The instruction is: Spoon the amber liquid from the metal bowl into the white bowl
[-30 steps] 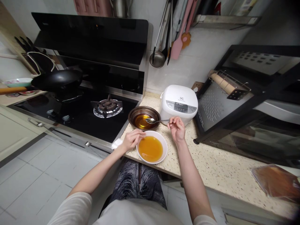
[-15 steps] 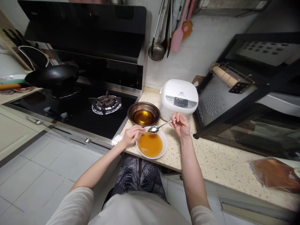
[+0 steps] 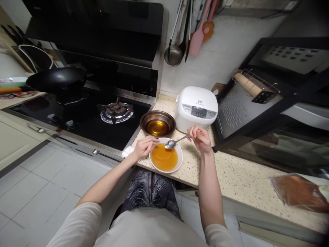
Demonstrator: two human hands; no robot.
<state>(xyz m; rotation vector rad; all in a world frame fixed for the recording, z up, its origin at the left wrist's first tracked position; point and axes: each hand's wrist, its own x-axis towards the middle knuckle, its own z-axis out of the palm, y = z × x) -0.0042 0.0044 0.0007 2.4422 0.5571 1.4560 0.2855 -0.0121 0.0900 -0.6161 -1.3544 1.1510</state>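
Observation:
A white bowl (image 3: 179,160) of amber liquid sits at the counter's front edge. My left hand (image 3: 144,147) is closed on its left rim. My right hand (image 3: 200,138) pinches the handle of a metal spoon (image 3: 172,143), whose bowl hangs over the white bowl's far side, just above the liquid. Behind it stands a metal bowl (image 3: 157,119) with a darker amber liquid at its bottom.
A white rice cooker (image 3: 196,108) stands right of the metal bowl. A gas hob (image 3: 116,114) with a black pan (image 3: 58,79) lies to the left. A black rack (image 3: 259,103) fills the right. A plastic-wrapped brown package (image 3: 298,192) lies on the speckled counter (image 3: 239,178). Utensils (image 3: 185,31) hang on the wall.
My right hand brought the spoon from the metal bowl back toward me and lowered it over the white bowl. My left hand stayed on the rim.

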